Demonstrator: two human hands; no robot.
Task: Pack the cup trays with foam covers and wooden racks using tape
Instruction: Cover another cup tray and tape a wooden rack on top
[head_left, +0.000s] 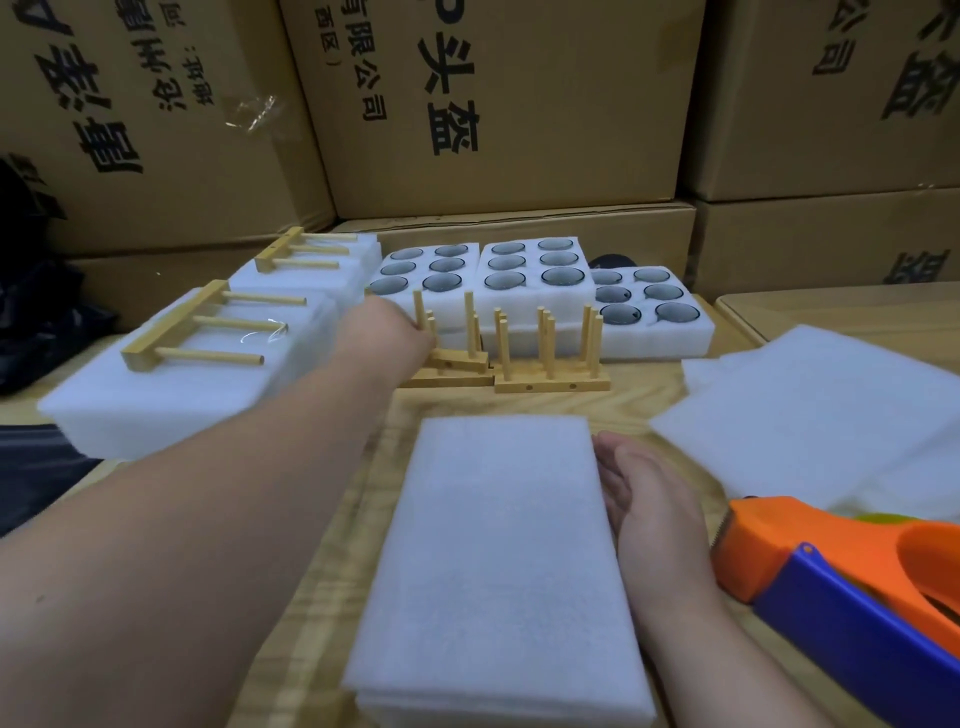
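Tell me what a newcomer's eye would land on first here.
Probably the bright orange and blue tape dispenser at the near right, then the foam-covered tray in the centre with the right hand resting against its side. Beyond, the left hand reaches the upright wooden racks before the open cup trays.

Worktop (649, 410) layout: a covered tray (498, 566) lies at centre; at 12 o'clock stand upright wooden racks (545, 358), with open cup trays (535, 280) behind them. At 10 o'clock lie two packed trays (202, 379), each with a rack on top; at 2 o'clock loose foam covers (821, 415), at 4 o'clock a tape dispenser (841, 582). Cartons (519, 104) are stacked behind all.
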